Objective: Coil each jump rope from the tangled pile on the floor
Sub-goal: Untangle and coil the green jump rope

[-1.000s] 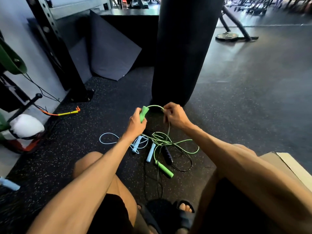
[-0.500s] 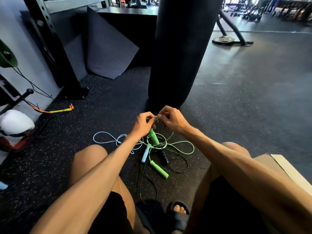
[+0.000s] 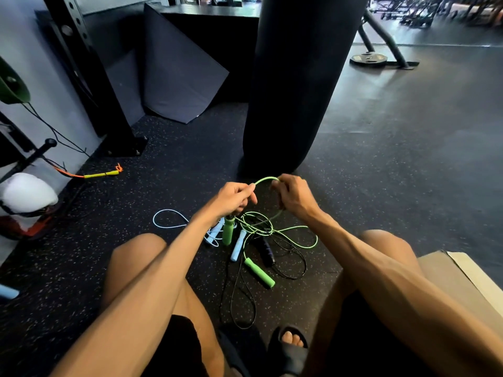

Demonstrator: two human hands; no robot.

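Left hand point(image 3: 233, 198) clenched around one green handle point(image 3: 228, 230) and the green jump rope point(image 3: 266, 180), right hand point(image 3: 292, 195) pinching the same cord, a short arc bridging the two. Below, at 6 o'clock from the hands, remaining tangled pile point(image 3: 261, 240) on the speckled floor point(image 3: 168, 172): second green handle point(image 3: 259, 272), pale blue rope point(image 3: 166, 220), black rope point(image 3: 241, 300). Punching bag point(image 3: 296, 85) at 12 o'clock.

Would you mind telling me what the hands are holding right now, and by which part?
Both hold the green jump rope: the left hand at the cord by its hanging green handle, the right hand pinching the cord further along.
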